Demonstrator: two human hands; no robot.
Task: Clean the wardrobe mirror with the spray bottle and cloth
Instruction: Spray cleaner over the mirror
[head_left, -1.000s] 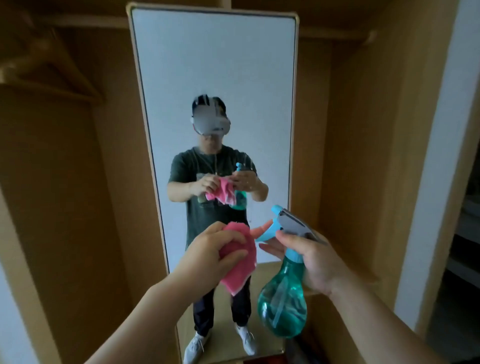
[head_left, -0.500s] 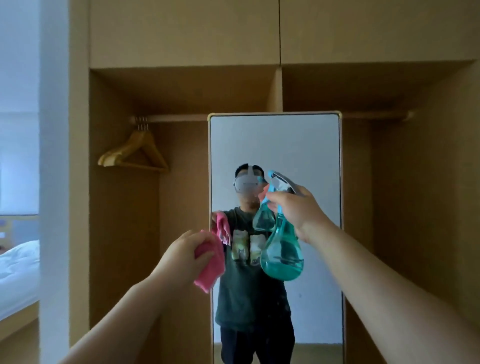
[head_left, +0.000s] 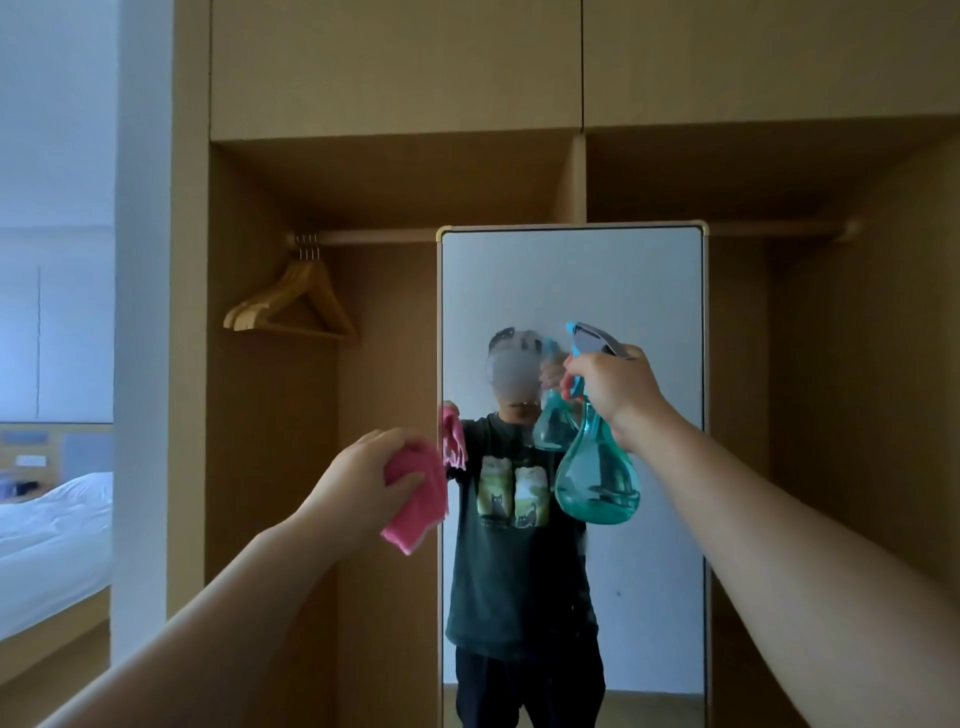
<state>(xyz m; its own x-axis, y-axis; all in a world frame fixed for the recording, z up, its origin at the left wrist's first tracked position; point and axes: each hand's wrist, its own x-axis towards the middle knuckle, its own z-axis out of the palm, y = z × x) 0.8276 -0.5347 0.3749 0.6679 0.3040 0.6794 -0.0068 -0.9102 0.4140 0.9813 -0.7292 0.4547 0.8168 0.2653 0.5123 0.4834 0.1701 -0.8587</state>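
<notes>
Mirror (head_left: 639, 291) upright in wooden wardrobe (head_left: 395, 78); hangers (head_left: 265, 306) left; bed (head_left: 52, 530) beyond.

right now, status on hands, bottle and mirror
Left hand grips pink cloth. Right hand grips spray bottle, raised toward mirror. Nothing in between.

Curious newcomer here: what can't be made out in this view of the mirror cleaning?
Head view:
mirror: bottom cut off by the lower edge.
spray bottle: trigger largely covered by the right hand.
pink cloth: partly bunched inside the left hand.
bed: cut off by the left edge.
</notes>
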